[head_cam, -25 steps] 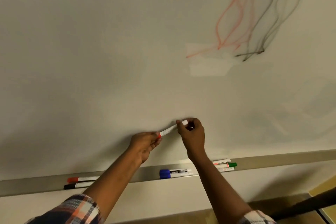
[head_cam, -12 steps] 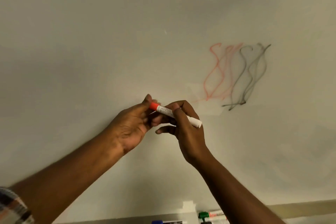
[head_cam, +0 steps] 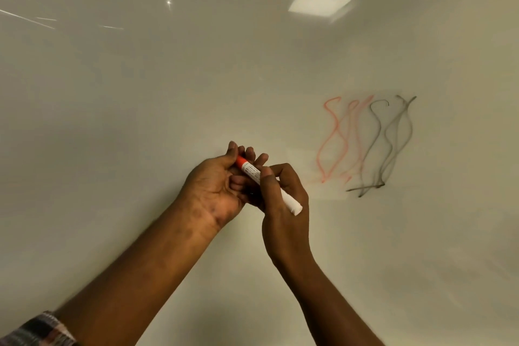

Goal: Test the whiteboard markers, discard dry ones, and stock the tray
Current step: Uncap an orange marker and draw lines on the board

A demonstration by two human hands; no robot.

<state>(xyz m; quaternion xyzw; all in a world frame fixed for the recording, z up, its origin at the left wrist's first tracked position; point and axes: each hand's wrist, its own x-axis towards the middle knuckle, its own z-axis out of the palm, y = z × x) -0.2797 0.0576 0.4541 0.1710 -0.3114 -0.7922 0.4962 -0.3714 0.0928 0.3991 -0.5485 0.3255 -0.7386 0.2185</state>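
Pinches the orange cap (head_cam: 240, 161) with the left fingers (head_cam: 233, 149), curled snug round it. Wraps the right fingers (head_cam: 266, 180) round the white body of the marker (head_cam: 251, 171), thumb pressed on top. Holds the marker slanted, with the cap end up and to the left and the plain white end down and to the right, poking out past the right hand (head_cam: 283, 205). Shows the cap sitting on the body, with the tip hidden under it. Shows the palm of the left hand (head_cam: 216, 185) and the back of the right hand. Touches hand to hand in the middle.

Lifts both hands up in front of the whiteboard (head_cam: 140, 121). Cannot tell if they touch it.

Finds wavy red lines (head_cam: 332, 143) on the board, near the hands on the right. Finds wavy black lines (head_cam: 393, 143) just beside the red ones, farther right, crossing them a little at the bottom. Catches a bright square of light (head_cam: 318, 5) shining on the board near the top. Spots a checked sleeve (head_cam: 42, 330) in the bottom left corner.
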